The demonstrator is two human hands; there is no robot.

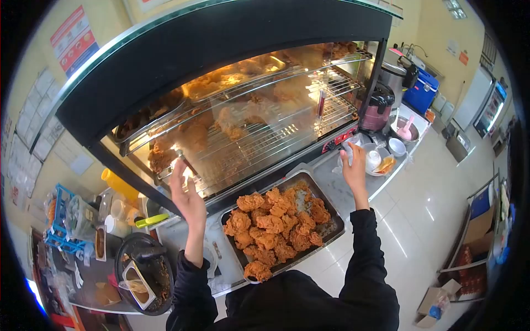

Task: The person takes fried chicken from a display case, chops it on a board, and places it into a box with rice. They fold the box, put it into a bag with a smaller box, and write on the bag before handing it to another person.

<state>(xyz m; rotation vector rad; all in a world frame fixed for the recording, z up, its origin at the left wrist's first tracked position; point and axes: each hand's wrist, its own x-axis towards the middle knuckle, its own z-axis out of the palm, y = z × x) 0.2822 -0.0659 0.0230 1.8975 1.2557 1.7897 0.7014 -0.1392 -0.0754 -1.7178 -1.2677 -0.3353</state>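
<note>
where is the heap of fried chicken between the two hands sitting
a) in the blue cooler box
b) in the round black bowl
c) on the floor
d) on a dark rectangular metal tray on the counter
d: the golden-brown fried chicken pieces are heaped on the dark rectangular metal tray, which rests on the counter in front of the glass warming cabinet, between the left hand and the right hand.

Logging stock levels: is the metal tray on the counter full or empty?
Full: fried chicken pieces heap across the tray, hiding most of its floor.
</note>
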